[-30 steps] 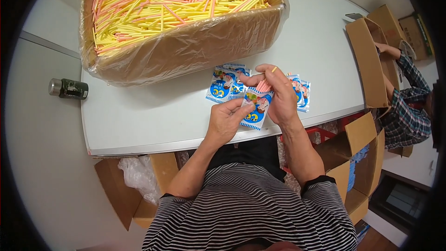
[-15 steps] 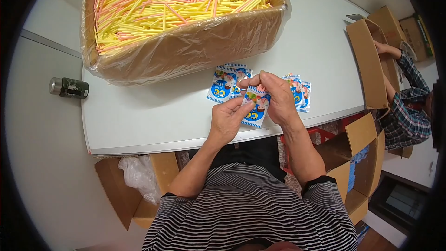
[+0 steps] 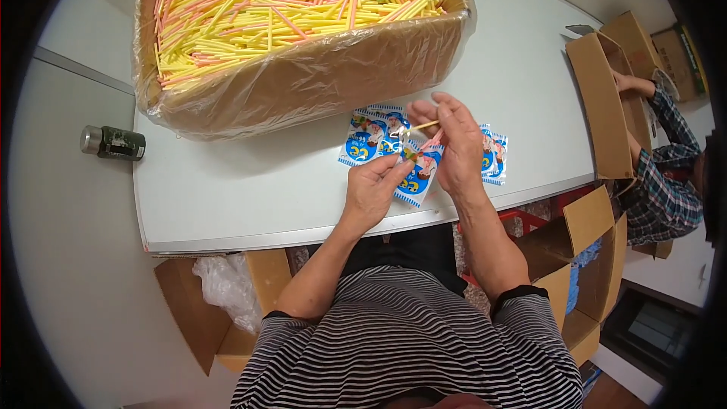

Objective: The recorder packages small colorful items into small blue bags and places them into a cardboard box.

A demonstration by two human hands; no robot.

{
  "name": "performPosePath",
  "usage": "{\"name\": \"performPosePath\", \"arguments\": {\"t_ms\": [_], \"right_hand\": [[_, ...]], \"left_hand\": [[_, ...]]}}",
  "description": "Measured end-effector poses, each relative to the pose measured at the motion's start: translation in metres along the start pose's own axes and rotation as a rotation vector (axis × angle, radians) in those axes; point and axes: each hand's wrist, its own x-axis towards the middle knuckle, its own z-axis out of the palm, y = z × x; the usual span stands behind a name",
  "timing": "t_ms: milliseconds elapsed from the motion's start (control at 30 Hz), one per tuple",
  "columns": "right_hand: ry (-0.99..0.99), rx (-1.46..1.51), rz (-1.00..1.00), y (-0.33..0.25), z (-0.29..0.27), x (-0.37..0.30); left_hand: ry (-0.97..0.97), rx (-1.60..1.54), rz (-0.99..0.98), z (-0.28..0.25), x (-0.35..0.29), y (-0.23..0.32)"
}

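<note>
My left hand (image 3: 371, 192) pinches a small blue and white printed packet (image 3: 416, 180) between thumb and fingers, above the table's near edge. Pink sticks (image 3: 432, 141) poke out of the packet's top. Close against its right side is my right hand (image 3: 460, 153), fingers curled, with a thin yellow stick (image 3: 424, 127) at its fingertips, lying across the packet's opening. Several similar packets (image 3: 363, 138) lie overlapped just beyond my left hand. More packets (image 3: 496, 157) lie to the right, partly hidden behind my right hand.
A big plastic-lined carton (image 3: 303, 79) full of yellow and pink sticks stands at the back of the white table (image 3: 250, 197). A dark flask (image 3: 113, 143) is at far left. Open boxes (image 3: 265, 280) sit below the table. At right, another person's hand (image 3: 627, 82) reaches into a carton (image 3: 594, 106).
My right hand's fingers have lifted and opened slightly from the packet's top, and a yellow stick now shows there. My left hand and the packet have hardly moved.
</note>
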Motion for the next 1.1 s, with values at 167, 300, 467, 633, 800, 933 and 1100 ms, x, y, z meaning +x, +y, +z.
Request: {"name": "performPosePath", "arguments": {"t_ms": [167,300,467,633,800,933,1100], "right_hand": [[-0.019,0.075,0.032,-0.003,0.005,0.004],[-0.048,-0.085,-0.054,0.0,0.007,-0.002],[-0.038,0.009,-0.13,-0.002,0.008,-0.002],[-0.021,0.056,-0.173,-0.002,0.007,-0.004],[-0.104,0.004,-0.116,0.001,0.0,-0.005],[-0.208,-0.361,0.043,-0.004,0.0,-0.006],[-0.542,-0.765,-0.058,-0.024,-0.01,-0.006]], "left_hand": [[0.009,-0.072,-0.005,0.002,0.0,-0.003],[0.019,-0.137,-0.029,0.002,-0.001,-0.002],[0.006,-0.169,-0.03,0.0,-0.001,0.004],[0.006,-0.185,-0.033,-0.001,-0.001,-0.002],[0.007,-0.16,-0.039,-0.003,-0.003,-0.001],[0.003,-0.17,-0.028,-0.003,-0.006,-0.001],[0.0,-0.157,-0.023,-0.001,-0.004,-0.009]]}}
